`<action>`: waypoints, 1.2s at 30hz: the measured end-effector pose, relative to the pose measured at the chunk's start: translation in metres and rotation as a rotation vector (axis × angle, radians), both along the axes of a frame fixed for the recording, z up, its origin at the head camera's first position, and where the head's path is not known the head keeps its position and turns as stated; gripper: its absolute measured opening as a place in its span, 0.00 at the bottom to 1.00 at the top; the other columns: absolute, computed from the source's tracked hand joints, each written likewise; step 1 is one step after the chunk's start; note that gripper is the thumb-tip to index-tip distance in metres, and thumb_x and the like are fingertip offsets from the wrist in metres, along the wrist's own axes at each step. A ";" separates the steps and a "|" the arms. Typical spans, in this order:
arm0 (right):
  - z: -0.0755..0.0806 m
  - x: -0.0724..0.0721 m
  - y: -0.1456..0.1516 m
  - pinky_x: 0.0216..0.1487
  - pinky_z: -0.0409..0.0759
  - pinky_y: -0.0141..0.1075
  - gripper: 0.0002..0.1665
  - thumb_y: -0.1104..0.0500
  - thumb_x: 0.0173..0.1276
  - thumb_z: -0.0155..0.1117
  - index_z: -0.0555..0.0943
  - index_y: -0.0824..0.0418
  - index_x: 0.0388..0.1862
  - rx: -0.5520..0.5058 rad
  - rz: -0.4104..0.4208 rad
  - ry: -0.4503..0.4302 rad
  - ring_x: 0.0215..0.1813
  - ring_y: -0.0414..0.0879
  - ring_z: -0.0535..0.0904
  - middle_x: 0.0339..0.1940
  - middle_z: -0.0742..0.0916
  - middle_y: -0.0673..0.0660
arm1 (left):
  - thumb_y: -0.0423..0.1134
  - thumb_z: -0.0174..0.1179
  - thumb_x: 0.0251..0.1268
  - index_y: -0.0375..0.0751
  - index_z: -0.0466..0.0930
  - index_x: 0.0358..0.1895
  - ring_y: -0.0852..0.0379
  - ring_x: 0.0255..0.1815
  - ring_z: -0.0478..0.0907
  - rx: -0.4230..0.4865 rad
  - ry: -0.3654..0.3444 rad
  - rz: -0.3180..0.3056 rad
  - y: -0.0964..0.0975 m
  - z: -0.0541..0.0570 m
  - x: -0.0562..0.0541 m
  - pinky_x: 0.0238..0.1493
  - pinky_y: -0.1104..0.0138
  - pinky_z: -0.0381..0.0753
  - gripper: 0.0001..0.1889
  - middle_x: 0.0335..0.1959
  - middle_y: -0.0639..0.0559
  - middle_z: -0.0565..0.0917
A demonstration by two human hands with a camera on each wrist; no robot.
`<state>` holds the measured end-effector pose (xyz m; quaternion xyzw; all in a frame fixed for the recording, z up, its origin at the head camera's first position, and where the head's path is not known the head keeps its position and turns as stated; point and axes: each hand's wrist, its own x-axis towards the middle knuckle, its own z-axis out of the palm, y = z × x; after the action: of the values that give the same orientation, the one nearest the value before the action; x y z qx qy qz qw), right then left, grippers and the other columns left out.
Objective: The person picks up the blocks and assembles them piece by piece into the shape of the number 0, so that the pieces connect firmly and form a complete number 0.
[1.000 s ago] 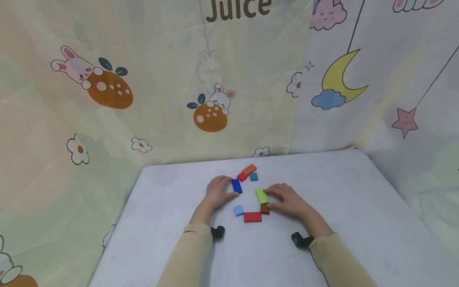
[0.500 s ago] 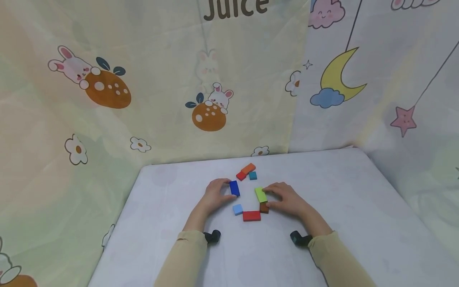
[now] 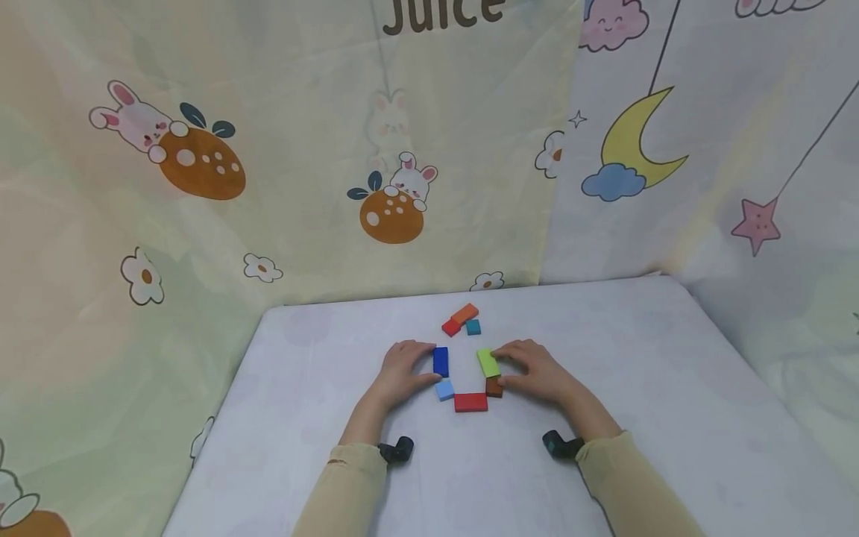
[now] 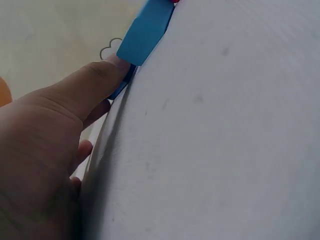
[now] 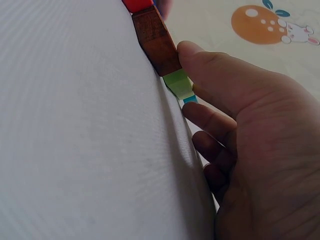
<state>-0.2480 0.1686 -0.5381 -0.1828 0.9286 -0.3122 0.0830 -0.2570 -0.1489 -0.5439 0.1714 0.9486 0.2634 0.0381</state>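
My left hand pinches a dark blue block end to end, index finger at its far end and thumb at its near end. Just nearer lies a light blue block; in the left wrist view the thumb tip is right at this light blue block. Across the gap, my right hand holds a lime green block, fingertip near its far corner. The right thumb lies along the brown block where that meets the lime one. A red block joins the row at the front.
Farther back on the white table lie an orange block, a small red block and a teal block. A printed cloth hangs behind the table.
My left hand has moved the dark blue block toward me and straightened it, bringing it up to the light blue block. The right hand and the lime block stay about where they were.
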 end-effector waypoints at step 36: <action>-0.001 0.000 0.002 0.69 0.67 0.62 0.34 0.38 0.60 0.70 0.75 0.40 0.65 0.002 0.007 0.015 0.72 0.54 0.65 0.68 0.76 0.51 | 0.68 0.44 0.70 0.70 0.56 0.76 0.47 0.81 0.50 -0.189 0.102 -0.021 0.004 -0.005 0.039 0.79 0.46 0.48 0.33 0.78 0.60 0.61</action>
<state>-0.2480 0.1706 -0.5393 -0.1883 0.9288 -0.3098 0.0771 -0.2185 -0.1444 -0.5491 0.1901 0.9681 0.1632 0.0087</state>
